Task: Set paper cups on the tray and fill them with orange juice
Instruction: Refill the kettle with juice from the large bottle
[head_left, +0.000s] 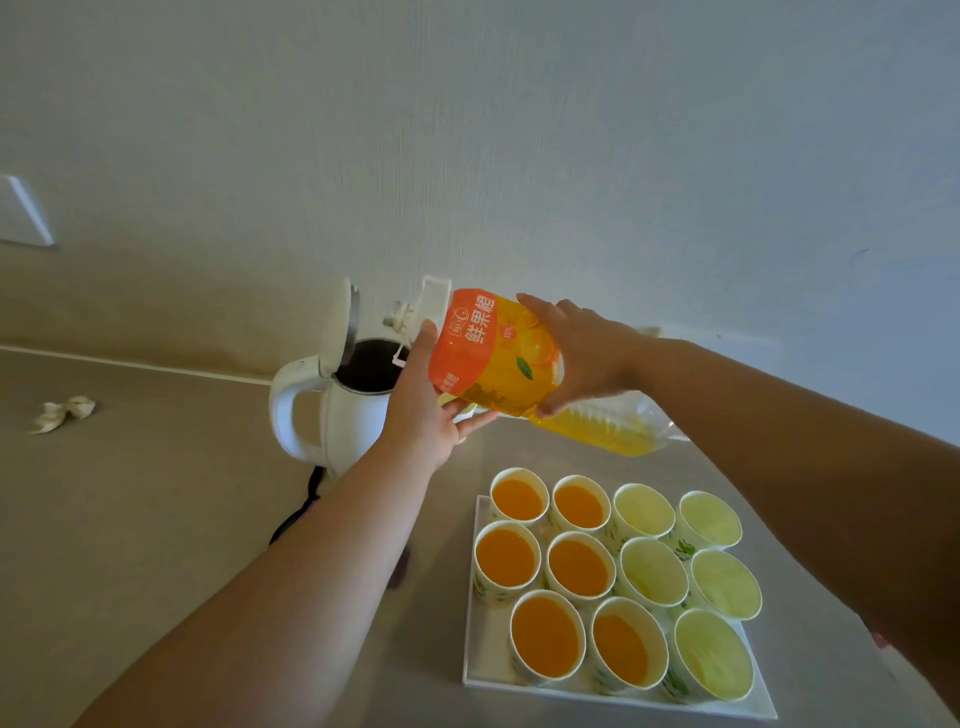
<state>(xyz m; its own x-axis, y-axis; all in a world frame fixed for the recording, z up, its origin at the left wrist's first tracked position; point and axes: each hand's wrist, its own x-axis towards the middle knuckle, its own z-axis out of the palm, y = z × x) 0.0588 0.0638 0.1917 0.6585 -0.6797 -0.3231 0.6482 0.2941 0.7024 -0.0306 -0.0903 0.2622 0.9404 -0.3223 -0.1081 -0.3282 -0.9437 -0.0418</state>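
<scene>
Pale wall (571, 130) fills the upper half of the view, and a beige counter (156, 519) runs below it. At 5 o'clock on that counter lies the white tray (483, 634), with eleven paper cups packed on it in three rows. At 11 o'clock from the tray stands a white kettle (343, 415) with its lid flipped up, well clear of the pouring.

The orange juice bottle (493, 364) hangs above the tray's far edge at 12 o'clock, tipped almost level. Its remaining juice is pooled toward the base at 3 o'clock, so nothing seems to be running out; I judge this a pause between pours. The right hand (587, 353) grips the bottle from above, fingers spread over the label and thumb beneath. The left hand (423, 410) is open at the bottle's 8 o'clock end, with its thumb raised beside the label and straight fingers propping the underside, probably to steady the weight.

The six filled cups (579, 569) take the left columns and the five empty cups (654, 571) the right, directly beneath the right forearm. A crumpled scrap (62, 410) lies at 9 o'clock.
</scene>
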